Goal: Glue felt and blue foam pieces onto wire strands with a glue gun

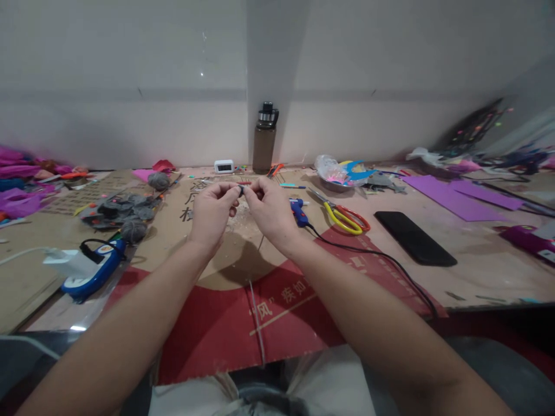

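My left hand (213,209) and my right hand (269,209) are raised together above a flattened cardboard sheet (225,312) on the table. Both pinch a tiny dark piece (240,189) between thumb and fingertips; it is too small to name. A thin red stick (245,183) lies on the table just beyond the fingertips. Right of my right hand lies a small blue glue gun (298,211) with a black cord (381,260) running off toward the table's edge.
Yellow-and-red scissors (344,218) and a black phone (415,238) lie to the right, with purple sheets (451,199) beyond. A dark bottle (264,138) and a white clock (224,166) stand by the wall. Grey felt balls (125,211) and a larger blue glue gun (93,270) sit on the left.
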`<act>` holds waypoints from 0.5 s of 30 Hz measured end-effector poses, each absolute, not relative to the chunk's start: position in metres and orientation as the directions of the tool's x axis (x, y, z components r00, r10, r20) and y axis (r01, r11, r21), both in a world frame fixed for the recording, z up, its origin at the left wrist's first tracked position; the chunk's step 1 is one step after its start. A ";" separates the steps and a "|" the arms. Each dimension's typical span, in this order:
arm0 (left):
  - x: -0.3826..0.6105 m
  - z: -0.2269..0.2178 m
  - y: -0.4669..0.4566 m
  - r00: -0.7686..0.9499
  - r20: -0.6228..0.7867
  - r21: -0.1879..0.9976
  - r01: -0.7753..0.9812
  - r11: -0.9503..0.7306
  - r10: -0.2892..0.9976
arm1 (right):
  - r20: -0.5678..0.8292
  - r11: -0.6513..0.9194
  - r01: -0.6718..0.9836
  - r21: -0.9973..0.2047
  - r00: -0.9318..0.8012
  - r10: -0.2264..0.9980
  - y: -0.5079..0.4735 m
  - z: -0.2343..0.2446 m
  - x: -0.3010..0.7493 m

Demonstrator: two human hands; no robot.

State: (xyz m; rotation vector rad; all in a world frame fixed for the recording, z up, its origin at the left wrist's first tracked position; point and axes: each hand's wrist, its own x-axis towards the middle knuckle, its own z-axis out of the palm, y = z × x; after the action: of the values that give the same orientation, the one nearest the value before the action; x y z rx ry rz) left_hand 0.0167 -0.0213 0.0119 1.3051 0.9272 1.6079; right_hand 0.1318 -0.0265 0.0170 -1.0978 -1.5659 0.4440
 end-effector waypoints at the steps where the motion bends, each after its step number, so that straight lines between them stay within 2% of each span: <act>1: 0.017 0.012 -0.022 -0.091 0.348 0.916 -0.178 -0.359 0.933 | 0.560 0.492 0.415 -0.765 0.051 0.827 -0.026 0.017 0.132; 5: 0.018 0.014 -0.023 -0.044 0.299 0.917 -0.262 -0.300 0.953 | 0.550 0.479 0.430 -0.765 0.048 0.834 -0.025 0.015 0.133; 11: 0.018 0.018 -0.023 0.026 0.229 0.919 -0.336 -0.207 0.973 | 0.547 0.521 0.303 -0.798 0.001 0.837 -0.022 0.013 0.136; 15: 0.017 0.017 -0.022 0.046 0.207 0.925 -0.333 -0.181 0.977 | 0.485 0.465 0.244 -0.851 0.027 0.874 -0.017 0.011 0.138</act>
State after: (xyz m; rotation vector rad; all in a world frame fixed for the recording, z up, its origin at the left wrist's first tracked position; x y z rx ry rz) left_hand 0.0174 -0.0224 0.0166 1.1314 0.8014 1.4303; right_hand 0.1383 -0.0170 0.0111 -1.0257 -1.5034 0.6521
